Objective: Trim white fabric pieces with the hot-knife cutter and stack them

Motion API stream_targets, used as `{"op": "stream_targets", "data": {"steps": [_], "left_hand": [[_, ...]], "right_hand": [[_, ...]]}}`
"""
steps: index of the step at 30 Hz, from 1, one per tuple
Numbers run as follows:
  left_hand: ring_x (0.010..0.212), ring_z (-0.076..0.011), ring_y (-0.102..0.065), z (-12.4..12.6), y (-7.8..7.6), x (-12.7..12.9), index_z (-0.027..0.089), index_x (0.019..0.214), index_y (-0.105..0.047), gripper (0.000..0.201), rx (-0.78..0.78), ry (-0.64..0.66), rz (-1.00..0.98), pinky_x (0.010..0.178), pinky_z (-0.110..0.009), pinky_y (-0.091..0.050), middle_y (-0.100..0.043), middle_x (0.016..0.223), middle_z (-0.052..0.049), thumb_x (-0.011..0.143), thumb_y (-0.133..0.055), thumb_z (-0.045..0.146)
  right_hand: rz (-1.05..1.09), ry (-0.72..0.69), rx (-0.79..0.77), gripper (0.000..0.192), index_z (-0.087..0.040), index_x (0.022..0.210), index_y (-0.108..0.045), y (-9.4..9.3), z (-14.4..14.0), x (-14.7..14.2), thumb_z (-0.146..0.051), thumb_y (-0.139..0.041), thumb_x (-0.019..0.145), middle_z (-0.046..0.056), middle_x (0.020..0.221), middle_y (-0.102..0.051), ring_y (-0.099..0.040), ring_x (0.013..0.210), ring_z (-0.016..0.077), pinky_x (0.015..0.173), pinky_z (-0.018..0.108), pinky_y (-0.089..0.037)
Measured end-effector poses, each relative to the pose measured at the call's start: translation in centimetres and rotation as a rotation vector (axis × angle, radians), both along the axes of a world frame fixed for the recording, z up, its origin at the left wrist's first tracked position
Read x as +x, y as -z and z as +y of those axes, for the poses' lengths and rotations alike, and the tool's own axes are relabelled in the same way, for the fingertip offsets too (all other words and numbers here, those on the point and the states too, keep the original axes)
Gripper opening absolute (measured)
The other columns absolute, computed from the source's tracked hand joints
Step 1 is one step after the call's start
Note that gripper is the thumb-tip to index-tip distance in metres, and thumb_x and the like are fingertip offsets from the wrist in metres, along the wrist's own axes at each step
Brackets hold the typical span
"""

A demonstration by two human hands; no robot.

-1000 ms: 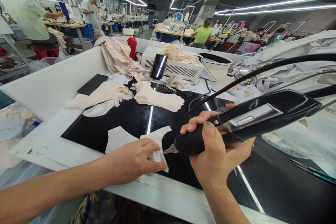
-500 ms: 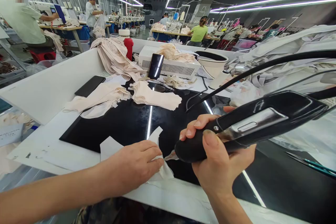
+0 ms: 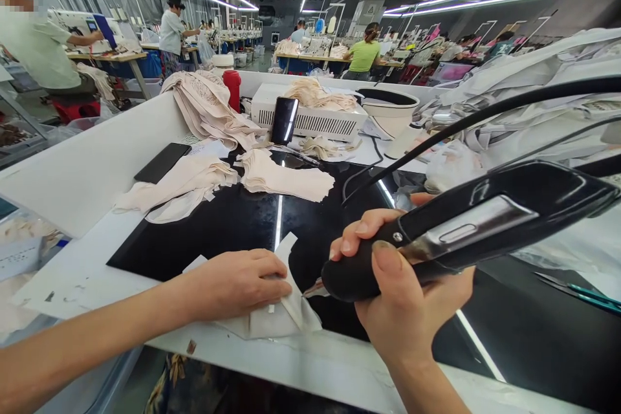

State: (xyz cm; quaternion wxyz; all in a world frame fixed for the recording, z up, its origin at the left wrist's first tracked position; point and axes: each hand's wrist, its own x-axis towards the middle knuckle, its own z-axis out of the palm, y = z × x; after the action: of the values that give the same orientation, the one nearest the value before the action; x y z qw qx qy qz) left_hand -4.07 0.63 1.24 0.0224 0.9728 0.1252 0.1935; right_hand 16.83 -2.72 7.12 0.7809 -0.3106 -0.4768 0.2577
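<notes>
My right hand [image 3: 405, 294] grips a black corded cutting tool [image 3: 466, 226] whose metal tip touches a white fabric piece [image 3: 286, 310]. That piece lies on the black glossy work surface [image 3: 242, 220] near the table's front edge. My left hand [image 3: 237, 284] lies flat on the fabric piece and pins it down, its fingertips a little left of the tool's tip. Part of the fabric is hidden under this hand.
Beige fabric stacks [image 3: 286, 178] and more pieces [image 3: 179, 184] lie further back, beside a black phone [image 3: 162, 162]. A white vented box [image 3: 310, 119], a second upright phone [image 3: 284, 120], a red bottle [image 3: 233, 87] and scissors [image 3: 582, 290] at right. Other people work at distant tables.
The white fabric piece has been turned and pulled toward the front edge under my left hand. The tool in my right hand stays at nearly the same spot.
</notes>
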Motion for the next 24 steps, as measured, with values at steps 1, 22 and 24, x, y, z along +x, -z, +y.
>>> {"op": "stream_targets", "data": {"steps": [1,22,24], "left_hand": [[0.108,-0.0214,-0.07,0.0,0.0,0.0,0.017,0.12,-0.071,0.014,-0.002,-0.001,0.002,0.097,-0.03,-0.06,-0.073,0.117,-0.009,0.108,-0.064,0.014],[0.106,-0.0216,-0.068,-0.4,0.6,0.1,0.023,0.128,-0.074,0.024,-0.057,-0.044,-0.053,0.096,-0.029,-0.059,-0.069,0.12,-0.009,0.11,-0.059,0.016],[0.105,-0.0215,-0.068,-0.5,0.6,0.0,0.023,0.127,-0.075,0.024,-0.052,-0.046,-0.065,0.096,-0.029,-0.059,-0.069,0.12,-0.009,0.11,-0.06,0.015]], "right_hand": [[0.005,-0.003,0.001,0.05,-0.032,0.123,-0.063,0.0,0.0,0.0,-0.036,-0.094,0.084,-0.004,0.082,-0.069,-0.065,0.056,0.0162,0.048,0.032,-0.059],[0.065,-0.006,-0.025,0.051,-0.03,0.12,-0.061,-0.4,1.1,-0.9,-0.028,-0.094,0.08,-0.007,0.081,-0.068,-0.065,0.056,0.0149,0.051,0.032,-0.06],[0.046,-0.006,-0.026,0.049,-0.03,0.119,-0.061,-0.4,1.2,-0.9,-0.027,-0.092,0.082,-0.007,0.082,-0.068,-0.065,0.056,0.0144,0.05,0.031,-0.06]]}}
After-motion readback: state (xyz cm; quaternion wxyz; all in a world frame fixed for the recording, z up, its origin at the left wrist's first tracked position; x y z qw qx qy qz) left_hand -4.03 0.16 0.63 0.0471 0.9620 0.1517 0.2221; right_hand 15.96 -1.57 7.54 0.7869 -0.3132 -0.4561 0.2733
